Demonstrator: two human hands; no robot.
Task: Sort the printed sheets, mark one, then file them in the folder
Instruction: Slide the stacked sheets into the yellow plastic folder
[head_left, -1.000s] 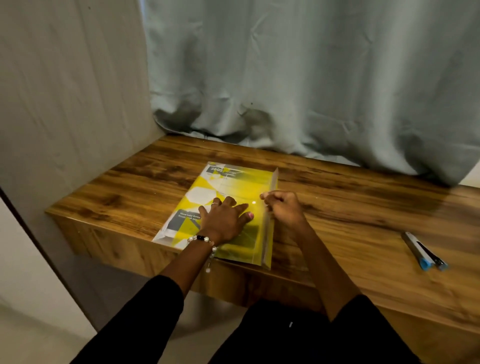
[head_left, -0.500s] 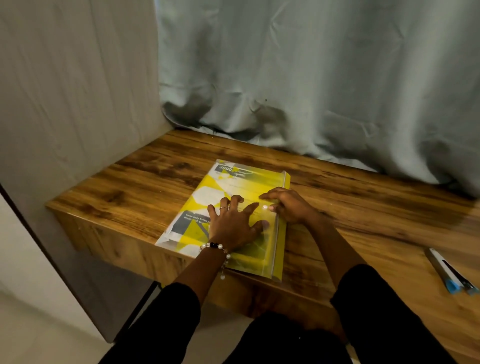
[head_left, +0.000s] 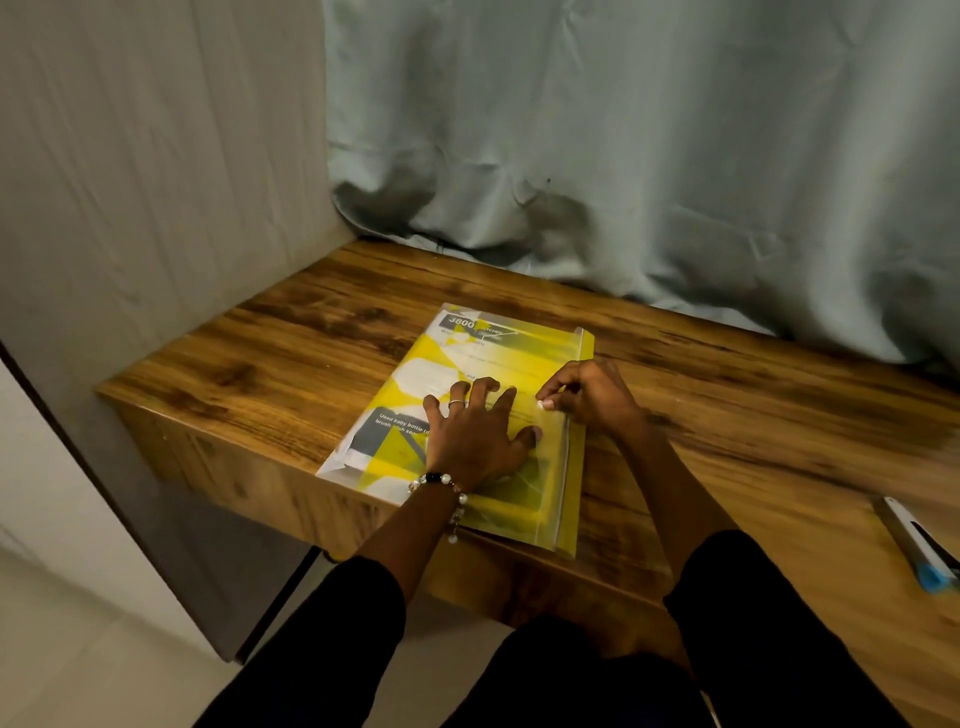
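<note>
A translucent yellow folder lies flat on the wooden table, its near end reaching the front edge. Printed sheets with yellow, white and dark panels show through its cover. My left hand lies on the folder with fingers spread, pressing it down. My right hand sits at the folder's right edge, fingers curled, thumb and fingertips pinching the flap there. A marker with a blue end lies at the table's far right, away from both hands.
A grey curtain hangs along the back of the table and drapes onto it. A plain wall bounds the left side. Bare wood lies left of and behind the folder. The floor shows lower left.
The folder's right flap has gone from standing up to lying nearly flat under my right fingers. My left hand stays pressed on the cover. The camera has shifted, moving everything right in view.
</note>
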